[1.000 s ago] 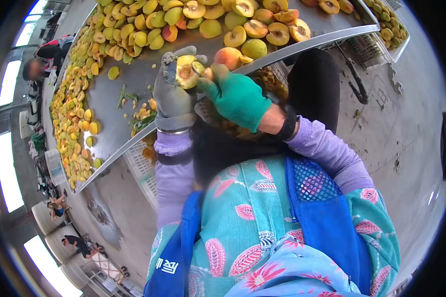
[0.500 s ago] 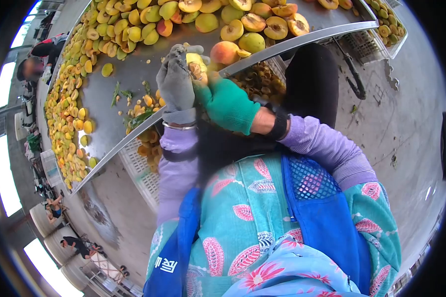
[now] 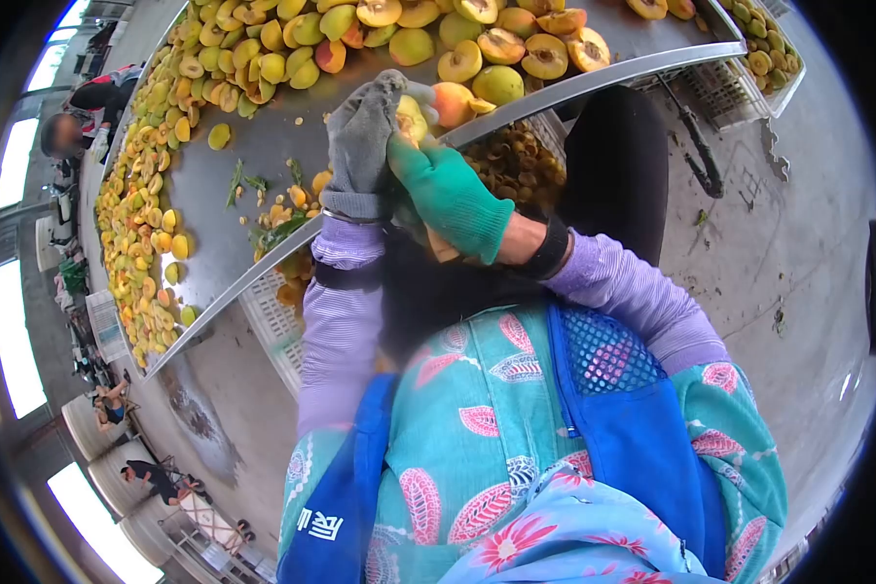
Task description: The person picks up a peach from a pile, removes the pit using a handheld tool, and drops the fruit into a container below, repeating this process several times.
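Observation:
My left hand (image 3: pixel 362 136), in a grey glove, is closed around a yellow peach (image 3: pixel 411 121), held above the near edge of a metal table (image 3: pixel 292 131). My right hand (image 3: pixel 455 201), in a green knitted glove, is pressed up against the lower side of that fruit with its thumb on top. Its other fingers are curled underneath and hidden. A tan piece (image 3: pixel 442 245) shows below the right palm; what it is I cannot make out. Close by the fingertips lies a whole red-blushed peach (image 3: pixel 453 103) at the table rim.
Many peach halves (image 3: pixel 263 68) are heaped along the table's far and left sides. Leaves (image 3: pixel 280 232) and small pieces lie near the rim. Below stand a crate of brown scraps (image 3: pixel 511 167) and a white crate (image 3: pixel 271 316). Another person (image 3: pixel 97 107) is at the far left.
Both hands have moved slightly up and to the right with the peach. My left hand has turned over it, and a tan piece now shows under my right palm.

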Demonstrator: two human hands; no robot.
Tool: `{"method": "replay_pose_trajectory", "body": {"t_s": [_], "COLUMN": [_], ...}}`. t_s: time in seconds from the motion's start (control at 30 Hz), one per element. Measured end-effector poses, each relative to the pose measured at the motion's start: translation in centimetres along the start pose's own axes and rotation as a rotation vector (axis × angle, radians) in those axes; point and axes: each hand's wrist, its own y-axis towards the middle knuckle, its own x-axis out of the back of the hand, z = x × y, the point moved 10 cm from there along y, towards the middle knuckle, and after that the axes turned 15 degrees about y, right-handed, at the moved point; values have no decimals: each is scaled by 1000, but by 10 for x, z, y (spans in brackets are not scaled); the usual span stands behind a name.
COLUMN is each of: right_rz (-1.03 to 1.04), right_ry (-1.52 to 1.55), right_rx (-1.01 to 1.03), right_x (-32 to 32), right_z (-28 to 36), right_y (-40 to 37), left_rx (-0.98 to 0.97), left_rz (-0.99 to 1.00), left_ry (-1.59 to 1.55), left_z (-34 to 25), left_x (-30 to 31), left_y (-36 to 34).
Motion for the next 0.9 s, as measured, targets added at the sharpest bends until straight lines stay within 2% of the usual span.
{"method": "replay_pose_trajectory", "body": {"t_s": [0.07, 0.13, 0.2, 0.3, 0.33, 0.43, 0.47, 0.53, 0.6, 0.63, 0.67, 0.7, 0.73, 0.8, 0.87, 0.9], "right_rz": [117, 113, 179, 347, 444, 590, 579, 557, 307, 178, 2, 31, 59, 115, 144, 154], "right_ry": [291, -179, -186, 485, 566, 528, 448, 280, 284, 291, 259, 191, 116, 5, -87, -132], "right_rx": [-254, 347, 374, -467, -491, -538, -524, -475, -620, -683, -638, -621, -601, -601, -526, -493], "right_x": [-12, -6, -9, -47, -57, -71, -70, -67, -24, -2, 27, 23, 15, 15, 24, 28], "right_z": [-10, 22, 15, -8, -8, -14, -17, -9, -33, -50, -63, -55, -42, -36, -20, -14], "right_y": [-10, -7, -7, -34, -38, -43, -47, -55, -48, -44, -36, -41, -52, -62, -63, -64], "left_rx": [-61, -145, -250, -216, -98, 139, 250, 404, 361, 358, 365, 354, -8, -64, -515, -430], "left_rz": [64, 95, 102, 119, 86, -87, -282, -493, -572, -520, -460, -390, -437, -198, 58, 178], "left_ry": [11, 3, 30, 105, -147, -613, -737, -607, -122, 231, 576, 914, 917, 620, 1035, 1010], "left_z": [-7, -12, -18, -11, 0, 15, 35, 66, 72, 70, 58, 46, 11, -32, -36, -23], "left_x": [-5, -8, -7, 6, 11, 22, 39, 92, 153, 166, 166, 161, 133, 48, -32, -42], "left_y": [1, -1, -3, -6, -10, -36, -53, -104, -132, -126, -125, -118, -88, -43, 4, 24]}}
